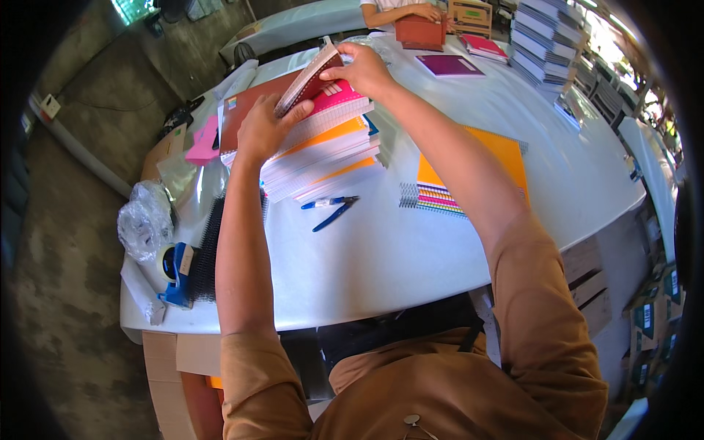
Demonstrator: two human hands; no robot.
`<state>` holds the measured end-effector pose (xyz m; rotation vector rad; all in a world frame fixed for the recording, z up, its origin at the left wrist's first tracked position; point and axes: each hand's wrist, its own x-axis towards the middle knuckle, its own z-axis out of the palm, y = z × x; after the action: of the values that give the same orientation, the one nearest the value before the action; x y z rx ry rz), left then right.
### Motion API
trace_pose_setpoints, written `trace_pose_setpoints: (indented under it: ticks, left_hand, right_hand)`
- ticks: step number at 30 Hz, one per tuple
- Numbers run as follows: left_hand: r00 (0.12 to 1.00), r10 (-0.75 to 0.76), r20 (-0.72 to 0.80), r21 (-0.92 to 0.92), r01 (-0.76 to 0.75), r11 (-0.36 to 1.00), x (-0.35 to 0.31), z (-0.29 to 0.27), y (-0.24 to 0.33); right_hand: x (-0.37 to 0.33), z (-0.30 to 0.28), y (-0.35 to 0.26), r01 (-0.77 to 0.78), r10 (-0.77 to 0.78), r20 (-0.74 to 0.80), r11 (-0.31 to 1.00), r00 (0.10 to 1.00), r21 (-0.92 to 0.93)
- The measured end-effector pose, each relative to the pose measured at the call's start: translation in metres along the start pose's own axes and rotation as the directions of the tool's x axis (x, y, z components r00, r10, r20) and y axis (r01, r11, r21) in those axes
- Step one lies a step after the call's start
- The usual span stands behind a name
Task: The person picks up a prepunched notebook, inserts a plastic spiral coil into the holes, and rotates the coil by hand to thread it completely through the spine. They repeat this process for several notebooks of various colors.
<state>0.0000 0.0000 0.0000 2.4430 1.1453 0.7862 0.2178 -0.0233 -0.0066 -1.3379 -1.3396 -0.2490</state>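
Note:
My left hand [265, 130] and my right hand [367, 71] grip the near and far ends of an unbound notebook [308, 81] with a brown cover and a row of punched holes along its edge. It is tilted up over a stack of loose notebook blocks [323, 165] with white pages and pink and orange covers. Part of the brown cover is hidden by my fingers. Blue-handled pliers [334, 211] lie spread on the table just in front of the stack. Beneath my right forearm rests a pile of spiral notebooks [438, 172], the top one orange.
Black binding coils [210, 253], a blue tape dispenser [177, 282] and crumpled clear plastic [144, 220] crowd the table's left edge. A purple notebook [449, 65] and a tall notebook stack [539, 48] stand far right. Across the table, another person's hands [425, 12] touch a brown stack [419, 33].

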Motion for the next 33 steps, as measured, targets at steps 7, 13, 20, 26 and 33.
trace_pose_setpoints:
  ticks: [7, 13, 20, 26, 33]
  left_hand:
    - [0.491, 0.450, -0.746, 0.419, -0.178, 0.890, -0.045, -0.077, -0.015]
    - [0.882, -0.185, -0.435, -0.782, -0.267, 0.564, -0.154, -0.043, -0.001]
    - [0.973, -0.223, -0.060, -0.828, 0.077, 0.556, -0.232, 0.055, -0.005]
    - [0.981, -0.188, 0.049, -0.855, 0.139, 0.500, -0.245, 0.065, -0.003]
    - [0.942, -0.269, 0.201, -0.863, 0.300, 0.407, -0.265, 0.085, -0.021]
  right_hand:
    - [0.041, -0.067, -0.102, 0.372, -0.399, -0.061, 0.777, 0.915, 0.508]
    - [-0.068, -0.124, -0.130, 0.198, -0.114, -0.168, 0.723, 0.979, 0.662]
    - [-0.230, -0.133, -0.050, -0.555, 0.427, 0.367, 0.503, 0.826, 0.662]
    - [-0.255, -0.151, -0.050, -0.523, 0.372, 0.371, 0.528, 0.851, 0.669]
    - [-0.273, -0.153, -0.050, -0.608, 0.450, 0.415, 0.495, 0.791, 0.621]
